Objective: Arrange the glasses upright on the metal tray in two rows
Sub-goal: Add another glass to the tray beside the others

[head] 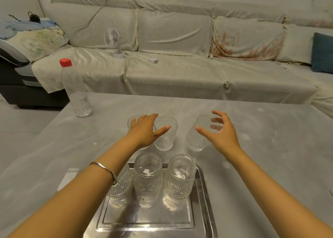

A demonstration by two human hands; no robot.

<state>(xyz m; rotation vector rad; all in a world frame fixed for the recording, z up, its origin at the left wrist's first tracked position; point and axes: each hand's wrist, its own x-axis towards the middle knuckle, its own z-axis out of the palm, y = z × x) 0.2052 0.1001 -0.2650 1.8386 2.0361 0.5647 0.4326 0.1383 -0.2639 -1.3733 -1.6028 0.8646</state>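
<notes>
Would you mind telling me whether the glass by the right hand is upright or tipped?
Tipped: the glass leans, rim toward the right hand, whose fingers are spread around it.

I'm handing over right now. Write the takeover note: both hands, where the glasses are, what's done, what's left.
Left hand: open, over the far-left glass on the table, no grip yet.
Right hand: open, fingers spread around the far-right glass, not closed on it.
Middle glass stands on the table between them.
Done: three glasses upright in one row at the far end of the metal tray.
Left: move the three table glasses onto the tray's bare near half as the second row.
</notes>
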